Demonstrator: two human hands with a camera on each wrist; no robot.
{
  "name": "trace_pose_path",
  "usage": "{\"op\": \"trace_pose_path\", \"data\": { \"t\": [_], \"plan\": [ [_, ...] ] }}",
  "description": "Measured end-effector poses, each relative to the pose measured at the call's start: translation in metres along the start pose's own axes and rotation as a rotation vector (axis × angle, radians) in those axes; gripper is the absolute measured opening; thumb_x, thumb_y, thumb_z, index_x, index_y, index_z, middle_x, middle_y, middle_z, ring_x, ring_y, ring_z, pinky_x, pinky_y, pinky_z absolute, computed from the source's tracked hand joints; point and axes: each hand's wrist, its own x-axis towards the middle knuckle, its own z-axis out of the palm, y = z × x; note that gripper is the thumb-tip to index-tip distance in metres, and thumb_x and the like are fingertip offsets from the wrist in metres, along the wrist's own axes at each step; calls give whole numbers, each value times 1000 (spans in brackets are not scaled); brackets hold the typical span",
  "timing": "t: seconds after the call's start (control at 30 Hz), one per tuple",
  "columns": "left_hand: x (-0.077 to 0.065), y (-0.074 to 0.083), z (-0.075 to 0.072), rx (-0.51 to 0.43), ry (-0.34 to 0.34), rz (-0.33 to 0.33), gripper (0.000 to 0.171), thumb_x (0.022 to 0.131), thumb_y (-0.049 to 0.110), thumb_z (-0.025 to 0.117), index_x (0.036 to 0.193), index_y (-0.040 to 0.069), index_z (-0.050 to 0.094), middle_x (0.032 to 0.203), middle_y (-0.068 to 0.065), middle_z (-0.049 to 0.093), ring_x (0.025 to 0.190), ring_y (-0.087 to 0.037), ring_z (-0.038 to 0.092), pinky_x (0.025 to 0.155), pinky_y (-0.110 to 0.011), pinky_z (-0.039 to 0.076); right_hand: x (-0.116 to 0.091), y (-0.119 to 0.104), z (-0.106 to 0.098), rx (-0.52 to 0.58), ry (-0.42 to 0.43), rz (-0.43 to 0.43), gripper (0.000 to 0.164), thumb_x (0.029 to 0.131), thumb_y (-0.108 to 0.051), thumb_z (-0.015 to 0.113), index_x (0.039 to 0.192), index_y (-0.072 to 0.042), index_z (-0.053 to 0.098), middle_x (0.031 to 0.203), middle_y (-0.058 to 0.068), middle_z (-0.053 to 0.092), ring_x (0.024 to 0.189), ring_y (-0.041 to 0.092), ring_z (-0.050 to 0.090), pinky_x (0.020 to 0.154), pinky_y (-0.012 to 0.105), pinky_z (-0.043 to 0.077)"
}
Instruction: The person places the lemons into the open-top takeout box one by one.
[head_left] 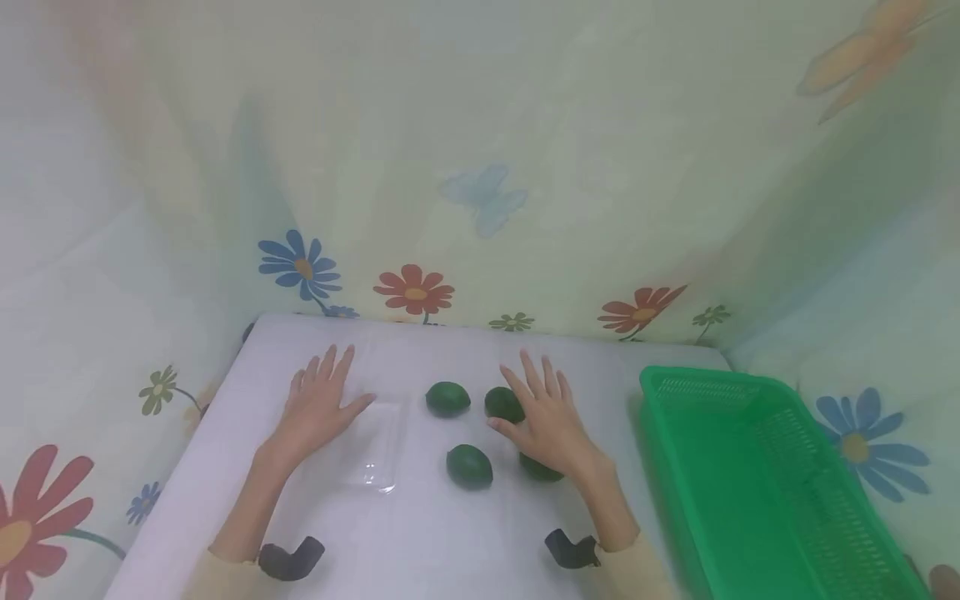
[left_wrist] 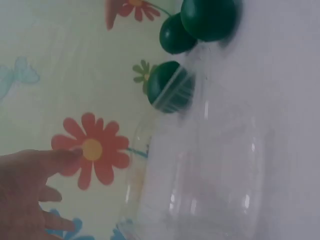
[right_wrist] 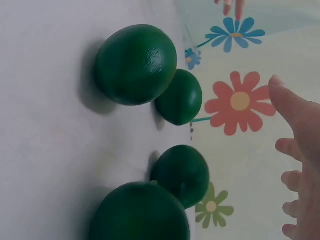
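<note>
Limes (head_left: 469, 467), four, right of clear tray (head_left: 381, 446); beside it, spread, empty left hand (head_left: 311, 414); farther right, splayed, empty right hand (head_left: 557, 429), apparently hovering.

4 dark-green fruits (head_left: 469, 467), clear container (head_left: 371, 450), bright-green basket (head_left: 738, 492), whitish surface (head_left: 420, 550), pale backdrop (head_left: 360, 150) with red and blue flowers (head_left: 415, 294).

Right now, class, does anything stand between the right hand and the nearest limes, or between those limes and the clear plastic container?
Nothing visible separates the right hand from the two nearest limes. In the head view, though, the other two limes lie between that pair and the clear plastic container.
</note>
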Motion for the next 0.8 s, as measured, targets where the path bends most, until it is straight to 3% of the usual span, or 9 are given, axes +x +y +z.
{"op": "trace_pose_path", "data": {
  "t": [0.27,0.4,0.47,0.57,0.7,0.8],
  "plan": [
    [-24,-34,7,-134,-111,-208,89,105,44,52,153,-20,15,152,-47,26,140,-63,30,109,-73,33,-9,9,5,-25,66,11,83,94,-54,68,160,-14,37,169,20,20,155,52,11,120,71,15],
    [-35,-44,14,-191,-141,-270,84,106,44,49,148,-24,24,144,-47,40,134,-61,41,105,-68,42,-13,13,7,-2,76,26,84,94,-54,69,160,-14,37,169,20,20,155,51,11,120,71,14],
    [-40,-48,17,-224,-129,-288,77,106,40,51,145,-24,33,134,-44,52,124,-57,54,99,-62,50,-15,15,9,7,79,33,84,93,-54,69,160,-15,37,170,19,20,155,50,11,120,71,14],
    [-44,-52,20,-295,-117,-313,66,106,35,52,139,-22,45,114,-35,65,95,-40,69,78,-46,60,-19,18,11,2,86,41,84,93,-54,69,160,-15,38,169,19,21,155,50,12,120,71,15],
    [-46,-55,20,-394,-125,-348,55,106,29,52,135,-19,52,101,-23,71,74,-21,67,62,-33,57,-22,21,12,2,83,58,84,94,-55,68,160,-15,37,169,19,21,155,50,12,120,71,15],
    [-45,-55,18,-447,-114,-361,52,107,27,53,132,-18,56,95,-16,72,70,-19,64,62,-32,56,-22,22,11,7,90,61,83,93,-55,69,159,-14,39,168,21,23,154,52,14,119,72,16]
  ]
}}
